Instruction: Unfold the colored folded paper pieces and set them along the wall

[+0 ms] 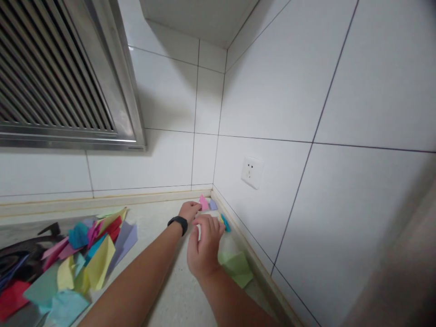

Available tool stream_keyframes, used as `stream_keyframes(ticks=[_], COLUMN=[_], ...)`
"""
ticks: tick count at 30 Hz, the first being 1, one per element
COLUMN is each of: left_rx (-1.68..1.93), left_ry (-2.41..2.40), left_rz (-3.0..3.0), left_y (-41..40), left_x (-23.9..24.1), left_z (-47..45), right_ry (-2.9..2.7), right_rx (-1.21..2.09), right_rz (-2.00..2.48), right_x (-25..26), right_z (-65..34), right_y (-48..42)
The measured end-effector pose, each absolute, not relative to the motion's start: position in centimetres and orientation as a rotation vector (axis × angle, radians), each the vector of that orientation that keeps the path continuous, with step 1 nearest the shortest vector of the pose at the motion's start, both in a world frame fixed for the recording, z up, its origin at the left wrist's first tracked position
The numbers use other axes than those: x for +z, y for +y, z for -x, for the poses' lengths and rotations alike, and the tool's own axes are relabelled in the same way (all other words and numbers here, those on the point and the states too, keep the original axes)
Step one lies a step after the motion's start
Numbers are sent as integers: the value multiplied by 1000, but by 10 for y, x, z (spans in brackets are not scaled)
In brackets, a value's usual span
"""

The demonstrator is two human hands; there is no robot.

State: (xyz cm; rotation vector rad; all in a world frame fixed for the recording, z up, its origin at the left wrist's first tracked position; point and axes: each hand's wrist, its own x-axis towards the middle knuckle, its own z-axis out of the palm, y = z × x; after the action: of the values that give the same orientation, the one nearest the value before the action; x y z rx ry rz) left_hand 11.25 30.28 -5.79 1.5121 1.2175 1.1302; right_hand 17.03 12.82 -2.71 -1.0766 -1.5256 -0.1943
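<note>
In the far corner of the counter, my left hand, with a black band on its wrist, has its fingers closed at the edge of a pink piece of paper. Just right of that lies a small purple paper. My right hand is nearer to me, its fingers curled inward; whatever they hold, if anything, is hidden. Beside its outer edge, against the wall, rests a blue piece of paper with some yellow. A light green sheet lies by my right wrist.
At left, many coloured folded papers are heaped over a dark gas burner. A metal range hood hangs above. White tiled walls meet at the corner, with a socket on the right one. The pale counter runs below my arms.
</note>
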Motion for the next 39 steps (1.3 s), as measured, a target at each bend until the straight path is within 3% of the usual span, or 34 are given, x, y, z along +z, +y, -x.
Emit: stream_keyframes(ticks=[16,39], left_rx=[969,1036], left_ry=[1314,1314], left_rz=[-1742,-1838], left_y=[367,349], left_x=[-90,-84], left_z=[-144,-146], right_ry=[-1622,-1790], right_rx=[-207,-216], right_rz=[989,981], right_x=[-29,-30], right_z=[-164,-159], right_y=[127,128])
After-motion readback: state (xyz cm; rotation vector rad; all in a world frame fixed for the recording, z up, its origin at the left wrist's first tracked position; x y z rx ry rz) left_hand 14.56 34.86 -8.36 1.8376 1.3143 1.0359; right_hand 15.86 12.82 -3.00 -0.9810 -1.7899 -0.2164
